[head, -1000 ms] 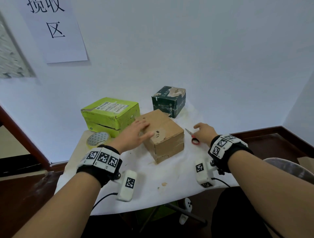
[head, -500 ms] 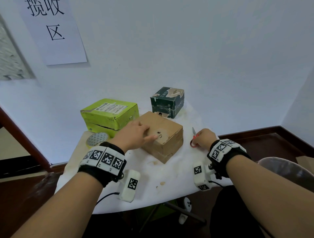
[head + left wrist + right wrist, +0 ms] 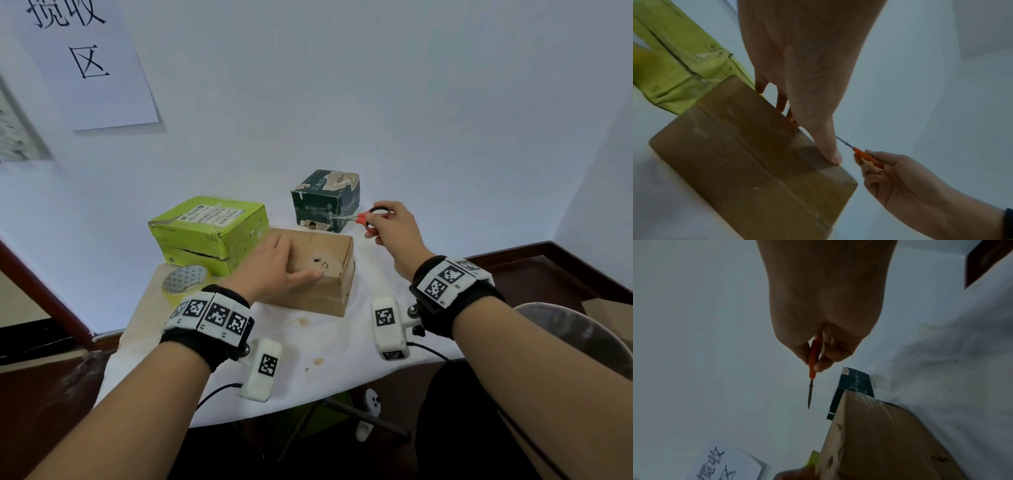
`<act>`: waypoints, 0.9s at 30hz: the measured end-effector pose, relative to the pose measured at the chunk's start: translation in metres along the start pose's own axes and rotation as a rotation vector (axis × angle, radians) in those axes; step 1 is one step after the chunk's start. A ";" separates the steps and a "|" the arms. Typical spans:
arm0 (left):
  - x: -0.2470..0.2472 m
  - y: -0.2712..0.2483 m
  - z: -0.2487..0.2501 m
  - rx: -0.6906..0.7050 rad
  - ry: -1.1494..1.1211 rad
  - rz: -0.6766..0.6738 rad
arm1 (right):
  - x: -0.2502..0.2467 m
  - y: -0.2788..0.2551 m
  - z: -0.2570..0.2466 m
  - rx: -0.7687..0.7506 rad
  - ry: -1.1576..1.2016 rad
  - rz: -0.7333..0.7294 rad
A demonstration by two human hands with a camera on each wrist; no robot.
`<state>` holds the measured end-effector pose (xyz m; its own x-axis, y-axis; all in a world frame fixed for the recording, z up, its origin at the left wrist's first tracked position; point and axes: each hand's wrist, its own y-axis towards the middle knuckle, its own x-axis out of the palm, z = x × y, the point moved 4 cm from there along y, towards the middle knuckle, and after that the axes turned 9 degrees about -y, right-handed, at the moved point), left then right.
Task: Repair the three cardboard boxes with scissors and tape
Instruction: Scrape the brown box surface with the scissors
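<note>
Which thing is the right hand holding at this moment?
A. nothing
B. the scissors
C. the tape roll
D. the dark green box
B: the right hand grips the red-handled scissors in the air, above the table, their blades pointing toward the dark green box, while the tape roll lies untouched by the left hand's wrist.

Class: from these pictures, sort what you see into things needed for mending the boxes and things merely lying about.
Needed: brown box under the left hand; green box; dark box; scissors in the right hand; tape roll.

Lying about: wall notice; white tablecloth.
</note>
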<state>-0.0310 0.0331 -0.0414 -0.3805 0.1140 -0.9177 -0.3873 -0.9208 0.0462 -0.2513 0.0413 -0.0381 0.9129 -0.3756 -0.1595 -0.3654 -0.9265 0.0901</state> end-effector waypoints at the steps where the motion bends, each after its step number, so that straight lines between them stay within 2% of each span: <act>1: 0.002 0.001 -0.002 -0.025 -0.006 -0.025 | 0.001 -0.003 -0.003 -0.022 -0.022 -0.010; 4: 0.009 0.002 -0.009 -0.125 0.063 -0.107 | 0.005 -0.011 -0.012 -0.118 -0.102 -0.055; 9: 0.012 0.004 -0.010 -0.191 0.055 -0.128 | 0.015 -0.019 -0.021 -0.320 -0.340 -0.058; 19: 0.012 0.006 -0.004 -0.266 0.068 -0.077 | 0.015 -0.027 -0.037 -0.538 -0.684 0.104; 27: 0.012 0.004 -0.003 -0.269 0.065 -0.067 | 0.029 -0.038 -0.036 -0.641 -0.824 0.080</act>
<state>-0.0345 0.0298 -0.0535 -0.3031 0.1620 -0.9391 -0.1700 -0.9788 -0.1139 -0.2045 0.0669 -0.0108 0.3962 -0.5583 -0.7289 -0.0345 -0.8024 0.5958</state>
